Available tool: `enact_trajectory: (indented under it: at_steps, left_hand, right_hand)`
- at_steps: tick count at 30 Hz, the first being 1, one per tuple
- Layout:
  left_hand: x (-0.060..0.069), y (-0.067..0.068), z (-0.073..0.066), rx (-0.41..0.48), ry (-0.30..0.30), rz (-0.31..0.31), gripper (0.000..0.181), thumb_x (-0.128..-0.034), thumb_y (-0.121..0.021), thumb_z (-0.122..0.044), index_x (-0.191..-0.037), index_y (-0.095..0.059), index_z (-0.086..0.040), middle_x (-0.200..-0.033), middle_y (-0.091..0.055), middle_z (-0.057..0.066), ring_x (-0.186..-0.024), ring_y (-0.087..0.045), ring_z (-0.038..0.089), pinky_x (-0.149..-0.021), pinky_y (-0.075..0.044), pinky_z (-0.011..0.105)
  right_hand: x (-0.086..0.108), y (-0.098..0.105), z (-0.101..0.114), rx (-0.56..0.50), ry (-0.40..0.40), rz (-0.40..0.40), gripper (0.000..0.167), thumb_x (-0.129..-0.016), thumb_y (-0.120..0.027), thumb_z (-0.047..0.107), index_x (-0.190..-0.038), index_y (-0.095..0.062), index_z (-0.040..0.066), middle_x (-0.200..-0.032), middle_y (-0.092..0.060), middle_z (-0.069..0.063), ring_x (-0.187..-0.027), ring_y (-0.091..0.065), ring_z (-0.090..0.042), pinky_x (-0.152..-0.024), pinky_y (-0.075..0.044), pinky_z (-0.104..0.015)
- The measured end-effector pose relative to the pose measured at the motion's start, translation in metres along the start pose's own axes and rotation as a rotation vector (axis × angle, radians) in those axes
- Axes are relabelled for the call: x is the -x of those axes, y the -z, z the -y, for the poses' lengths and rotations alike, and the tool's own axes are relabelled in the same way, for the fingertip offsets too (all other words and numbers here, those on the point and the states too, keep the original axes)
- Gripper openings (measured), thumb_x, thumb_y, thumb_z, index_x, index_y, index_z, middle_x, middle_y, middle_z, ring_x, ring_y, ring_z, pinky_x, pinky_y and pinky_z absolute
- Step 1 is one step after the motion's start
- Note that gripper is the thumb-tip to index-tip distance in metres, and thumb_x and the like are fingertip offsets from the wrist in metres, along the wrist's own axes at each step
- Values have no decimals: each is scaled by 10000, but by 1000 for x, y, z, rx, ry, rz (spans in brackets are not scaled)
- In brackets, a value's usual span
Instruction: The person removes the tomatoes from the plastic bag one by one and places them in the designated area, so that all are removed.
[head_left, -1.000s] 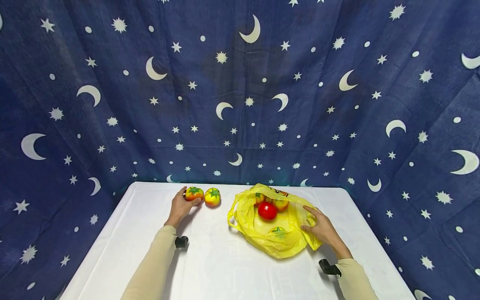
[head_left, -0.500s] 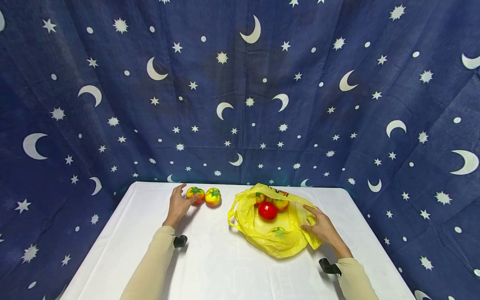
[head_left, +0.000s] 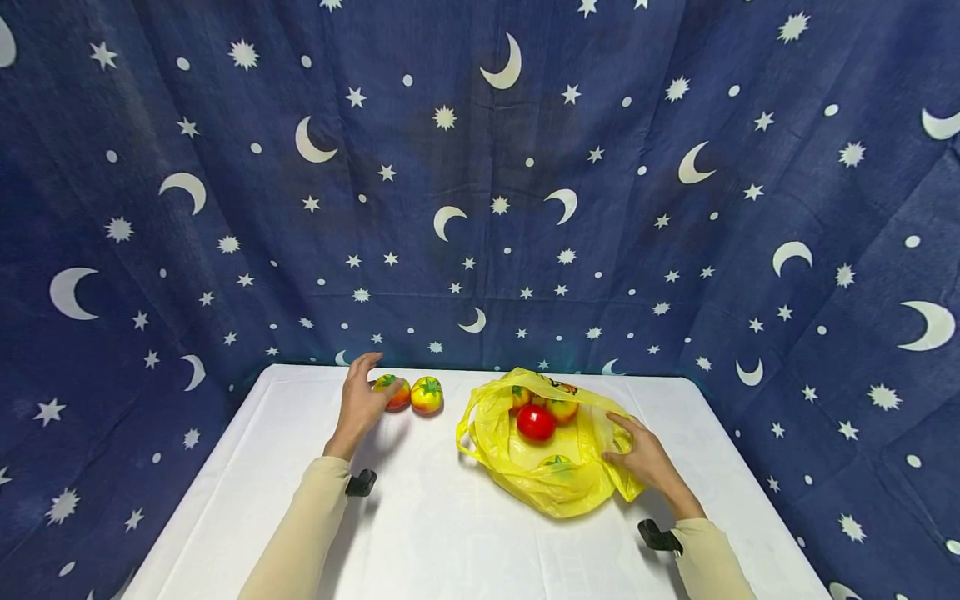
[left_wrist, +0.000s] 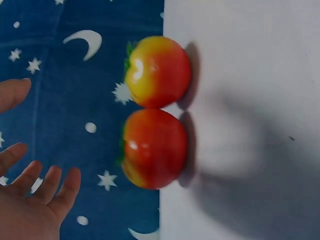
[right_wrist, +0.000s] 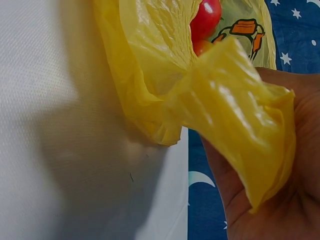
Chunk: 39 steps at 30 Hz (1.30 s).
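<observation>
My left hand [head_left: 362,410] hovers with spread fingers just beside and above a red-and-yellow tomato [head_left: 397,400]. A yellower tomato [head_left: 427,396] sits against it on the right. In the left wrist view, a gap separates the left hand [left_wrist: 35,210] from the pair. At the right, my right hand [head_left: 647,457] grips the edge of a yellow plastic bag [head_left: 558,498], whose mouth faces me. Inside lie several tomatoes, including a glossy red tomato [head_left: 536,423] in front. A flap of the yellow bag [right_wrist: 240,115] covers part of the right hand [right_wrist: 305,175] in the right wrist view.
Everything lies on a table with a white cloth [head_left: 450,542]. A dark blue curtain [head_left: 420,292] with moons and stars hangs behind the table and along both sides. One bag handle loop [head_left: 463,442] sticks out to the left.
My left hand has let go of the left tomato, its fingers spreading and lifting away. The tomatoes stay almost where they were. My right hand and the bag have not moved.
</observation>
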<state>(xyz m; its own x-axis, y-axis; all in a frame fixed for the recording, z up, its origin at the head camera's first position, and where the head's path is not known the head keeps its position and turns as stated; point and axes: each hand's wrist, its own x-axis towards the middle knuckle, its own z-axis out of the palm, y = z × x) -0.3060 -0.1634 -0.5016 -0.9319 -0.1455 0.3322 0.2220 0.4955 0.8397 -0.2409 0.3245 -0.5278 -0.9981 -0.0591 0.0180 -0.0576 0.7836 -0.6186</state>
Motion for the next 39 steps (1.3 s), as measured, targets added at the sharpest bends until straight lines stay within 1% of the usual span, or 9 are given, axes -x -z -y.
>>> enact_trajectory:
  at_steps: [6, 10, 17, 20, 25, 28, 32, 37, 39]
  left_hand:
    - [8, 2, -20, 22, -60, 1, 633, -813, -786, -190, -1362, -519, -23, -1462, -429, 164, -1322, -464, 360, -1035, -471, 535]
    - [14, 1, -33, 29, -103, 16, 606, -835, -774, -231, -1355, -535, -32, -1462, -437, 140, -1306, -479, 367, -1030, -476, 536]
    - [24, -4, -61, 54, -192, 23, 539, -852, -759, -236, -1333, -567, -85, -1448, -464, 96, -1199, -576, 367, -1004, -503, 513]
    - [27, -7, -71, 65, -228, 23, 520, -852, -758, -214, -1323, -576, -87, -1441, -474, 102, -1213, -570, 358, -997, -508, 514]
    - [34, -12, -81, 82, -283, 13, 489, -850, -750, -175, -1301, -589, -80, -1415, -498, 107, -1277, -522, 319, -988, -512, 521]
    - [38, -15, -87, 94, -295, 16, 488, -851, -749, -185, -1302, -590, -92, -1407, -508, 75, -1252, -552, 297, -981, -524, 493]
    - [43, -20, -98, 146, -282, 55, 484, -855, -748, -189, -1307, -588, -123, -1407, -509, 27, -1197, -606, 276, -978, -539, 429]
    - [49, -29, -115, 235, -283, 121, 477, -858, -750, -153, -1306, -589, -123, -1400, -520, 38, -1273, -554, 249, -981, -538, 385]
    - [51, -33, -119, 274, -277, 162, 465, -869, -743, -149, -1305, -588, -107, -1392, -528, 62, -1293, -537, 261, -983, -537, 389]
  right_hand:
    - [1, -2, -1, -10, -19, 10, 753, -820, -780, 171, -1472, -420, 60, -1512, -376, -269, -1403, -314, -496, -1121, -276, -662]
    - [0, -2, -1, -14, -31, 20, 753, -825, -779, 182, -1476, -417, 69, -1521, -362, -270, -1408, -308, -494, -1126, -268, -660]
    - [-1, -1, -1, -15, -21, 13, 752, -821, -780, 176, -1474, -423, 66, -1520, -360, -282, -1404, -311, -499, -1122, -272, -662]
    - [-1, -2, -1, -10, -8, 4, 745, -820, -778, 167, -1471, -430, 65, -1513, -370, -286, -1400, -317, -503, -1117, -280, -664]
    - [0, -2, -1, -7, 0, -5, 740, -816, -779, 157, -1465, -437, 56, -1511, -374, -287, -1397, -320, -506, -1115, -281, -666]
    - [0, -2, -1, -11, -1, -6, 741, -815, -780, 150, -1464, -436, 52, -1514, -368, -287, -1398, -316, -505, -1117, -278, -666]
    - [-1, -3, -1, -16, -5, -1, 740, -819, -777, 153, -1467, -432, 54, -1518, -361, -287, -1402, -311, -504, -1121, -273, -664]
    - [-2, -2, 0, -17, -15, 6, 743, -822, -773, 169, -1472, -427, 67, -1527, -345, -287, -1407, -298, -506, -1122, -260, -672]
    - [-2, -1, 1, -18, -19, 9, 745, -821, -772, 171, -1473, -425, 71, -1530, -337, -290, -1407, -292, -511, -1119, -257, -679]
